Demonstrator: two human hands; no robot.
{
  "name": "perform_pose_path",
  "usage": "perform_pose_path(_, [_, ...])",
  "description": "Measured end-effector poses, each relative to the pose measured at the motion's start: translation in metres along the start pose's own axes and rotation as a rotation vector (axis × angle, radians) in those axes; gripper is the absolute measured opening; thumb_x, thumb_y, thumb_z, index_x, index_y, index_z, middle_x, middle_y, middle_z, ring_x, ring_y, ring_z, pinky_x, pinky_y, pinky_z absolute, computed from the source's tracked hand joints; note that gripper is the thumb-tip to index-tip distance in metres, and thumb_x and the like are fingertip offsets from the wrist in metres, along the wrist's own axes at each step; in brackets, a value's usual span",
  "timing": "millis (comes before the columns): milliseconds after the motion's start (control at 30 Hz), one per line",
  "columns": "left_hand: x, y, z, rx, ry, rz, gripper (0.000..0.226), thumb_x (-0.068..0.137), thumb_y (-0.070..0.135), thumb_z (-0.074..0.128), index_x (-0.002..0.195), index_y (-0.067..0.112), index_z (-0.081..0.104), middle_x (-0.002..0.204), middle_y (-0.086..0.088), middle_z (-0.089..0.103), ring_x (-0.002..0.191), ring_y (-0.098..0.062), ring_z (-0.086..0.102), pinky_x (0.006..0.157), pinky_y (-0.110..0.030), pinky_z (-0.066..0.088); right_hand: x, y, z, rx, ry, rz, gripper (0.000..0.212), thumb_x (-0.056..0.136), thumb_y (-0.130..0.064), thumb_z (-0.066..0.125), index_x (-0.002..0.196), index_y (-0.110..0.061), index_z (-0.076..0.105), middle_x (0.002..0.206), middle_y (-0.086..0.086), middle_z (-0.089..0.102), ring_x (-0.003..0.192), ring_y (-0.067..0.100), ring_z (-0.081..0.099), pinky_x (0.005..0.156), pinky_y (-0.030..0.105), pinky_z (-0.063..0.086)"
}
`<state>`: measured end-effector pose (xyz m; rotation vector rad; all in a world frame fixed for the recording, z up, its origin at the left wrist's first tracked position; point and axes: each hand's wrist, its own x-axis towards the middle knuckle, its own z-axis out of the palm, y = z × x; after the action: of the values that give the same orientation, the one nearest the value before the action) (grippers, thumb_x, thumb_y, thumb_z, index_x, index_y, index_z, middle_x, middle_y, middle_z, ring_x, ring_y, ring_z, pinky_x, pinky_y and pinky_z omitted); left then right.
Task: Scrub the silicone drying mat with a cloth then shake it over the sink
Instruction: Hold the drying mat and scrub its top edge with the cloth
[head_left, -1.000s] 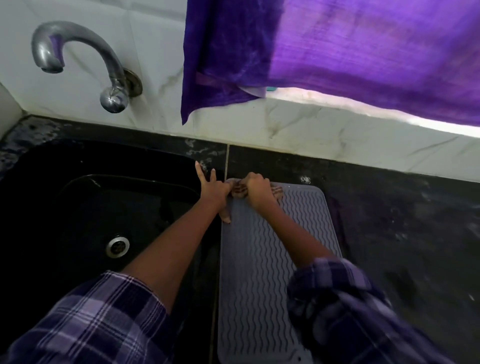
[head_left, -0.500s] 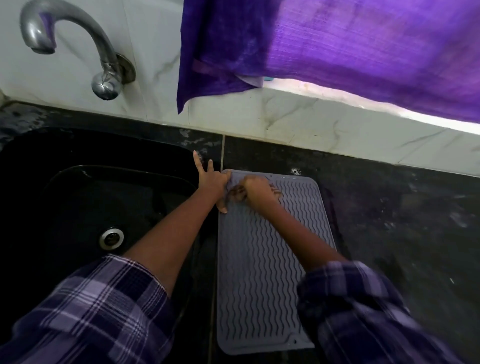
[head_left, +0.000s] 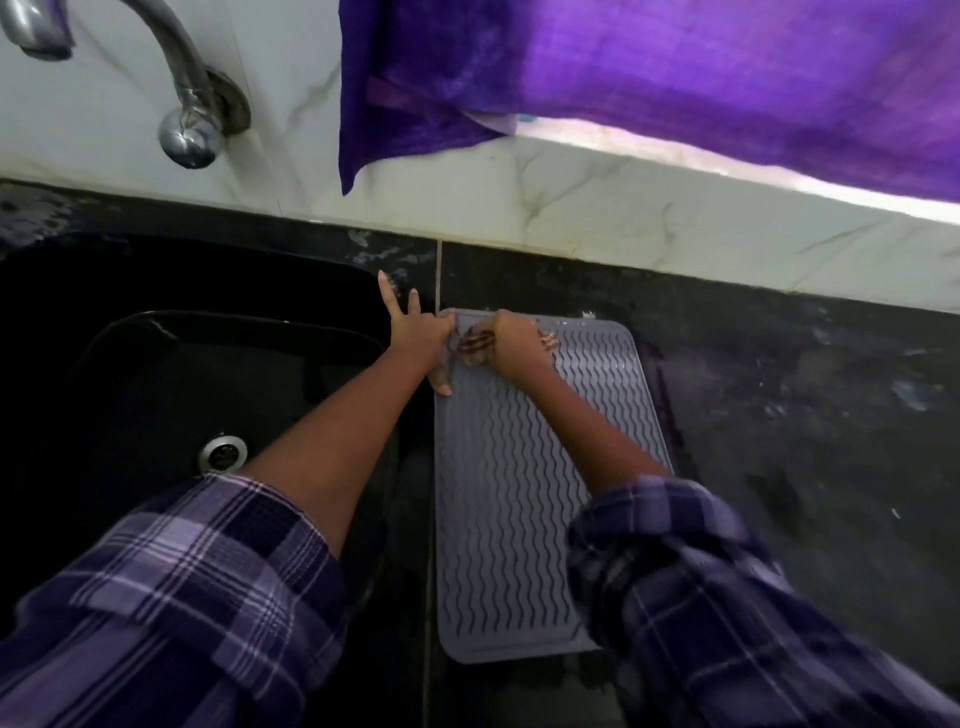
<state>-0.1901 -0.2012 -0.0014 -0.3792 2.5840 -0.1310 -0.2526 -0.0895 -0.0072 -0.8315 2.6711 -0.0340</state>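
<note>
A grey silicone drying mat (head_left: 514, 499) with wavy ridges lies flat on the black counter, just right of the sink. My right hand (head_left: 514, 345) grips a small brown patterned cloth (head_left: 474, 345) and presses it on the mat's far left corner. My left hand (head_left: 423, 338) rests with straight, spread fingers on the mat's far left edge, thumb lying along the mat's side. Most of the cloth is hidden under my right hand.
A black sink (head_left: 171, 374) with a metal drain (head_left: 223, 452) lies to the left. A chrome tap (head_left: 176, 98) juts from the marble wall above it. A purple curtain (head_left: 649, 78) hangs over the window ledge. Black counter (head_left: 805, 415) extends right of the mat.
My right hand has shifted with the cloth slightly across the mat's far corner. My left hand stays planted on the mat's edge. The view has tilted down a little.
</note>
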Motion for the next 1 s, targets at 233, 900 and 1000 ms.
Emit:
perform_pose_path(233, [-0.007, -0.004, 0.0, -0.007, 0.0, 0.024, 0.122, 0.067, 0.068, 0.069, 0.156, 0.022, -0.001, 0.158, -0.011, 0.027, 0.149, -0.038, -0.007, 0.103, -0.077, -0.011, -0.136, 0.021, 0.036, -0.041, -0.23, -0.314, 0.027, 0.088, -0.01, 0.057, 0.114, -0.011, 0.063, 0.121, 0.008, 0.061, 0.113, 0.021, 0.057, 0.102, 0.035, 0.045])
perform_pose_path(900, [-0.011, -0.002, 0.006, -0.012, 0.041, 0.013, 0.116, 0.073, 0.065, 0.066, 0.155, 0.021, -0.001, 0.157, -0.014, 0.029, 0.149, -0.038, -0.006, 0.103, -0.077, -0.01, -0.087, -0.002, 0.004, 0.107, -0.218, -0.303, 0.021, 0.085, -0.008, 0.061, 0.103, -0.016, 0.069, 0.105, 0.005, 0.07, 0.097, 0.014, 0.065, 0.093, 0.033, 0.05])
perform_pose_path(1000, [-0.007, -0.003, 0.008, -0.006, 0.035, 0.022, 0.115, 0.072, 0.066, 0.066, 0.155, 0.023, -0.001, 0.158, -0.012, 0.028, 0.149, -0.037, -0.006, 0.103, -0.078, -0.011, -0.077, -0.018, 0.02, 0.098, 0.018, -0.173, 0.024, 0.086, -0.018, 0.062, 0.109, -0.011, 0.066, 0.112, 0.01, 0.065, 0.108, 0.024, 0.058, 0.098, 0.039, 0.046])
